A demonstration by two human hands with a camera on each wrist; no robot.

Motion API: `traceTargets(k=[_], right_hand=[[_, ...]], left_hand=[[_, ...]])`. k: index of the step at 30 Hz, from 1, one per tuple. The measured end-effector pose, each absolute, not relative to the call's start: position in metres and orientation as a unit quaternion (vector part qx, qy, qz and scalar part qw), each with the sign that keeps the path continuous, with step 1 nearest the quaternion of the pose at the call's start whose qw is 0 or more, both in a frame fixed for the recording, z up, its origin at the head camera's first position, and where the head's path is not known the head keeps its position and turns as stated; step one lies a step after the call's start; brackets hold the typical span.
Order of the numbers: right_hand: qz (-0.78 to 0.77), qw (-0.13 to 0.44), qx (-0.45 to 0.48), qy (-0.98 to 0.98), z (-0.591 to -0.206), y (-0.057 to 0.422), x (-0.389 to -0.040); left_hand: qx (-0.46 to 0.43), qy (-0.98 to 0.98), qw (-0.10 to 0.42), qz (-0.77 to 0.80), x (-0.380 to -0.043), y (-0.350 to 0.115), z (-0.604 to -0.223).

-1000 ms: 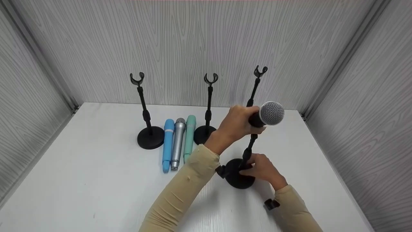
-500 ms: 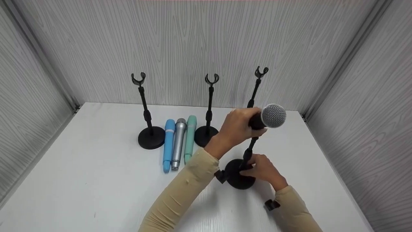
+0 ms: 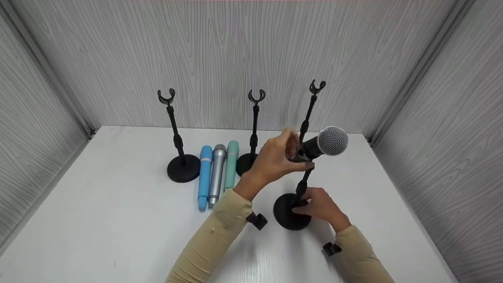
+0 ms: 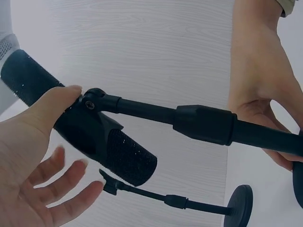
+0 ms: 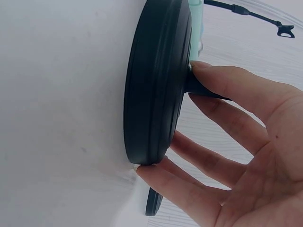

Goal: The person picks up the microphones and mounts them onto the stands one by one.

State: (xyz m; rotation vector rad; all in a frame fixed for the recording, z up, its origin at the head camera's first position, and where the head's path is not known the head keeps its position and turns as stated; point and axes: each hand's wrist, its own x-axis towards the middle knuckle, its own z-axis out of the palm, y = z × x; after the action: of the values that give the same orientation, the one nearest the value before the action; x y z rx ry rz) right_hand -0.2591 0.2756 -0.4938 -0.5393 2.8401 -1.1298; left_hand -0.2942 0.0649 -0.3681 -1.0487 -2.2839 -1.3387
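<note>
A black microphone with a glittery handle [image 4: 130, 158] and a silver mesh head [image 3: 333, 140] lies tilted in the clip of a black microphone stand [image 4: 203, 124]. My left hand [image 3: 273, 159] pinches its handle from the left, the thumb across it beside the clip joint; the other visible fingers spread loosely below in the left wrist view. Low down, my right hand [image 3: 323, 206] holds the same stand, thumb and index finger at the foot of the pole and another fingertip against the edge of the round base [image 5: 156, 85].
Blue [image 3: 205, 177], silver [image 3: 217, 175] and mint-green [image 3: 232, 163] microphones lie side by side on the white table [image 3: 98, 220]. Three other stands, left [image 3: 178, 141], middle [image 3: 254, 133] and back right [image 3: 310, 110], rise with bare clips. Grey wood-grain walls enclose the table.
My left hand has slid back leftward along the microphone's handle, so more of the black body shows behind the mesh head. The right hand has kept its place at the base.
</note>
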Motion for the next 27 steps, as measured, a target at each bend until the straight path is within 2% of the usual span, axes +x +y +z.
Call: traceTargets(k=[11,20,27], right_hand=[[-0.347,0.015,-0.173,0.922,-0.492,0.276,-0.260],[-0.330,0.022,-0.150,0.932,-0.492,0.274,-0.260],[-0.325,0.023,-0.155,0.933,-0.491,0.274,-0.260]], left_hand=[[-0.402,-0.833,0.011,-0.380,-0.292,0.063,-0.384],[-0.430,-0.810,-0.058,-0.394,-0.302,0.072,-0.414],[-0.466,-0.784,-0.053,-0.407,-0.304,0.074,-0.422]])
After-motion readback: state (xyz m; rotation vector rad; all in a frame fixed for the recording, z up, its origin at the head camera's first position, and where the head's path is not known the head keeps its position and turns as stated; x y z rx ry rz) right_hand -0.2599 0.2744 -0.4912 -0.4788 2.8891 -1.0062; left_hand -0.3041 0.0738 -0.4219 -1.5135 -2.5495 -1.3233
